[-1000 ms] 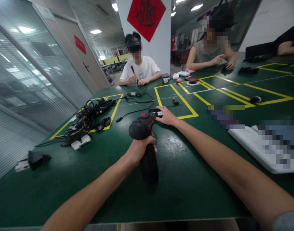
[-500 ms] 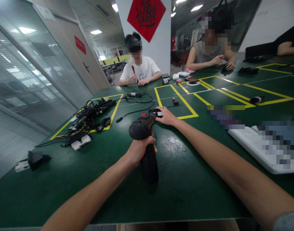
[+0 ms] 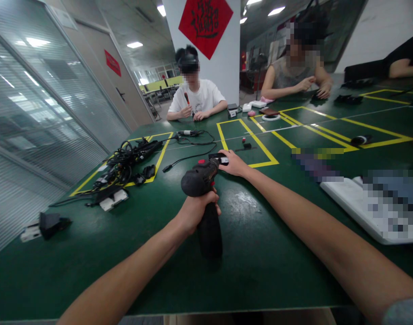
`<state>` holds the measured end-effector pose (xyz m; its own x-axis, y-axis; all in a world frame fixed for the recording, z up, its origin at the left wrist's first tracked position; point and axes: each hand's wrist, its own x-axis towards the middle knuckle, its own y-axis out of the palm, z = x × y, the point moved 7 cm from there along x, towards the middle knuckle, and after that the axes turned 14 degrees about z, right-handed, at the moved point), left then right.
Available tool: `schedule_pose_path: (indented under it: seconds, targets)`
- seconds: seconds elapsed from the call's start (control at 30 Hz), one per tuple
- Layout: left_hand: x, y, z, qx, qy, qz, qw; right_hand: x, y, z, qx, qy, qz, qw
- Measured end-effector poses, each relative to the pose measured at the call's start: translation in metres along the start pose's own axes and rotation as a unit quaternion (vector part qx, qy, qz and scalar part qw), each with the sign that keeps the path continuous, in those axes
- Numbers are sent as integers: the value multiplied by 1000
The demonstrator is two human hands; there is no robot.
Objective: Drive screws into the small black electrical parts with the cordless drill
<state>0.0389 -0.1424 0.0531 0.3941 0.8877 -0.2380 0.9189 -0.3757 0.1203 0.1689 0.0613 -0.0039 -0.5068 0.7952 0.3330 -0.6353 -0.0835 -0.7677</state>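
Observation:
A black cordless drill (image 3: 200, 177) with a red switch on top lies in my left hand (image 3: 196, 210), whose fingers wrap round its grip. The drill points away from me, toward my right hand (image 3: 234, 164). That hand is closed on a small black object with a white label (image 3: 224, 160), mostly covered by fingers. The drill's chuck end is right beside this object; whether a bit touches it is hidden.
Tangled black cables (image 3: 128, 160) fill a yellow-taped area on the left, with adapters (image 3: 114, 198) nearer me. A white tray (image 3: 351, 205) stands at right. Across the green table (image 3: 254, 266) sit a person with a screwdriver (image 3: 187, 99) and another person (image 3: 296, 74).
My hands, the drill and the small black object stay where they were. Across the table, the person at right has turned their head slightly.

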Motion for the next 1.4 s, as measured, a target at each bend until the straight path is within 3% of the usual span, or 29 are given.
schedule_pose_path:
  seconds: [1.4]
  targets:
    - [-2, 2, -5, 3, 4, 0, 1000, 3, 4, -5, -11, -1, 11, 1000]
